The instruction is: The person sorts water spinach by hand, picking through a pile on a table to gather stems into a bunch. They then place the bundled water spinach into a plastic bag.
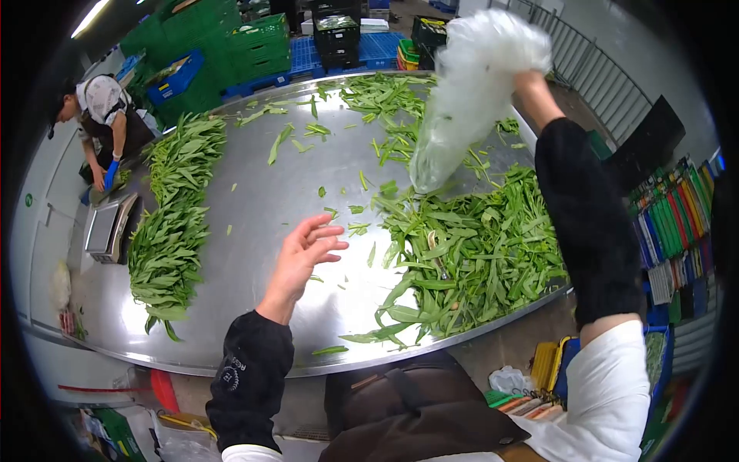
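Observation:
My right hand (530, 83) is raised over the far right of the table, its fingers hidden behind the clear plastic bag (462, 100) it grips. The bag hangs down crumpled, its lower end just above the greens. Over the middle of the table, my left hand (300, 254) is empty, fingers apart and slightly curled. To its right lies a loose pile of long-leaved greens (485, 246), which look like water spinach. A small tool with a tan, curved end (433, 240) lies partly buried in that pile.
Neatly lined-up greens (173, 231) run along the table's left side, beside a scale (112, 227). A co-worker (104, 115) with a blue glove bends over the far left end. Green crates (258, 46) stand behind the metal table (262, 200); loose leaves dot its surface.

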### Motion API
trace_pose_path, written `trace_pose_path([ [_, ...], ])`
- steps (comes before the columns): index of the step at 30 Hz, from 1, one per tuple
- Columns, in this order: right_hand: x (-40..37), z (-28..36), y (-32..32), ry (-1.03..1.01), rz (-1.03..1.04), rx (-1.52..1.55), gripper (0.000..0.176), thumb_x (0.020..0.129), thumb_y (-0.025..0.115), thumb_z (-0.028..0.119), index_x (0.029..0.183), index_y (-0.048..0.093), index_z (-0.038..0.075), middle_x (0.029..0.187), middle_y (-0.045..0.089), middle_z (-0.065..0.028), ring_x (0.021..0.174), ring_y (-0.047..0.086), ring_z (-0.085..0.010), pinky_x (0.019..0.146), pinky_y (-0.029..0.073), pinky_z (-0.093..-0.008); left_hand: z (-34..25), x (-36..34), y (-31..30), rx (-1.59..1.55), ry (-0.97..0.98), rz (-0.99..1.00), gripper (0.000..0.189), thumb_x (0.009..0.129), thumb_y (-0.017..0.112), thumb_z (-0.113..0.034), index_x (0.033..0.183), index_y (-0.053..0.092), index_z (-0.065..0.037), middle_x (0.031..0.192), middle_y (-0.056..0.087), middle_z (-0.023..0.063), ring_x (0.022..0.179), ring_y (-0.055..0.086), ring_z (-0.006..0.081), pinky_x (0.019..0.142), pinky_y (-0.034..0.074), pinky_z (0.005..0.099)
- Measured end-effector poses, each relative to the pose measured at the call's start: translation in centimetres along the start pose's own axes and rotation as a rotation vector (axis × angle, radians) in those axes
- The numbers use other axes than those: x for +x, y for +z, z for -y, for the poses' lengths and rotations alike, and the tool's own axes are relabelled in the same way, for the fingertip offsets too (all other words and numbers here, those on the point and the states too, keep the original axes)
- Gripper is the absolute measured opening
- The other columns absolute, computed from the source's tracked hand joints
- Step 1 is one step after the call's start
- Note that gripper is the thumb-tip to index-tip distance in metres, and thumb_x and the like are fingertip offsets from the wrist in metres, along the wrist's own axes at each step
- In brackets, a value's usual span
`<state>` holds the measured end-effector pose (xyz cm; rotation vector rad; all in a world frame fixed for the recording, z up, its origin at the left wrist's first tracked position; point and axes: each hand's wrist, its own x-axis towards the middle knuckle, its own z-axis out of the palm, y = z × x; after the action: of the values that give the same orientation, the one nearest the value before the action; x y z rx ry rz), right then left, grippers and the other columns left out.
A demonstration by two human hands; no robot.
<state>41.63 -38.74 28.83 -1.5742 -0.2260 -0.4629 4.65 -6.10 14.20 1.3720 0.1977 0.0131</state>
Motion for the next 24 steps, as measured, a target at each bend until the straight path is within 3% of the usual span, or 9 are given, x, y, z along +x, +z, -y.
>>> trace_pose_path([
  [2,-0.6,2.5,-1.6,-0.377,0.250,-0.137,0.032,0.090,0.055,0.015,0.117,0.055,-0.001,0.101,0.064,-0.0099,0.097,0.061,-0.0204,0.081,0.050,-0.0330,0.5,-0.6,0.3,-0.023,0.000,0.008,0.050,0.089,0.060,-0.015,0.131,0.040,0.002,0.117,0.058,0.0173,0.099,0.064,0.0268,0.080,0.054,0.0330],
  [5,-2.3,1.3,-1.1,-0.533,-0.051,-0.535,0.035,0.091,0.053,0.013,0.123,0.051,0.001,0.123,0.057,-0.0073,0.115,0.050,-0.0222,0.095,0.043,-0.0332,2.0,-1.2,1.2,-0.084,-0.033,0.003,0.055,0.091,0.058,-0.024,0.134,0.036,0.002,0.121,0.056,0.0189,0.104,0.062,0.0288,0.082,0.053,0.0345],
  [7,-2.8,-6.1,1.0,0.099,0.211,-0.491,0.036,0.092,0.055,0.019,0.123,0.051,0.002,0.121,0.058,-0.0087,0.110,0.054,-0.0244,0.094,0.044,-0.0345,3.6,-1.7,1.5,-0.166,-0.062,-0.014,0.056,0.091,0.058,-0.025,0.135,0.035,0.001,0.124,0.054,0.0196,0.106,0.061,0.0289,0.084,0.053,0.0352],
  [9,-7.2,-1.5,2.6,0.155,0.272,0.639,0.037,0.095,0.052,0.024,0.125,0.050,0.003,0.121,0.057,-0.0105,0.110,0.054,-0.0246,0.095,0.044,-0.0381,5.0,-1.8,1.4,-0.268,-0.077,-0.019,0.059,0.092,0.055,-0.031,0.139,0.031,-0.003,0.132,0.048,0.0201,0.113,0.057,0.0289,0.087,0.051,0.0375],
  [11,-11.0,2.7,4.2,0.168,0.223,0.952,0.036,0.096,0.048,0.022,0.125,0.050,0.001,0.122,0.057,-0.0122,0.111,0.053,-0.0244,0.097,0.042,-0.0439,5.3,-2.2,2.0,-0.285,-0.093,-0.019,0.062,0.095,0.047,-0.039,0.142,0.027,-0.005,0.136,0.045,0.0186,0.120,0.051,0.0285,0.093,0.047,0.0410],
  [13,-15.0,-3.2,5.3,0.363,1.075,1.384,0.041,0.096,0.048,0.030,0.127,0.049,0.003,0.124,0.055,-0.0145,0.113,0.052,-0.0267,0.100,0.040,-0.0419,6.1,-1.5,2.4,-0.415,-0.088,0.003,0.076,0.092,0.044,-0.057,0.146,0.021,-0.008,0.146,0.032,0.0185,0.128,0.042,0.0296,0.097,0.044,0.0459],
  [14,-18.1,-3.8,6.3,0.400,1.107,1.418,0.041,0.096,0.048,0.030,0.127,0.049,0.003,0.124,0.055,-0.0145,0.113,0.052,-0.0267,0.100,0.040,-0.0419,5.5,-1.2,3.1,-0.590,-0.135,-0.046,0.084,0.088,0.045,-0.064,0.146,0.021,-0.009,0.147,0.029,0.0165,0.128,0.041,0.0307,0.098,0.042,0.0480],
  [20,-31.1,-2.7,9.2,0.494,1.456,-0.289,0.047,0.083,0.055,0.007,0.127,0.046,-0.004,0.118,0.057,-0.0122,0.107,0.054,-0.0139,0.085,0.045,-0.0266,9.4,-1.7,-0.5,-0.784,0.101,-0.019,0.058,0.093,0.050,-0.045,0.134,0.043,-0.004,0.127,0.053,0.0122,0.111,0.054,0.0221,0.090,0.048,0.0390],
  [24,-32.9,-5.1,11.0,0.386,1.002,-0.043,0.048,0.083,0.057,0.010,0.128,0.047,-0.004,0.117,0.059,-0.0111,0.100,0.058,-0.0139,0.082,0.046,-0.0277,9.3,-2.5,0.6,-1.094,-0.135,-0.212,0.045,0.093,0.053,-0.032,0.126,0.050,-0.002,0.112,0.061,0.0096,0.098,0.060,0.0192,0.085,0.051,0.0353],
])
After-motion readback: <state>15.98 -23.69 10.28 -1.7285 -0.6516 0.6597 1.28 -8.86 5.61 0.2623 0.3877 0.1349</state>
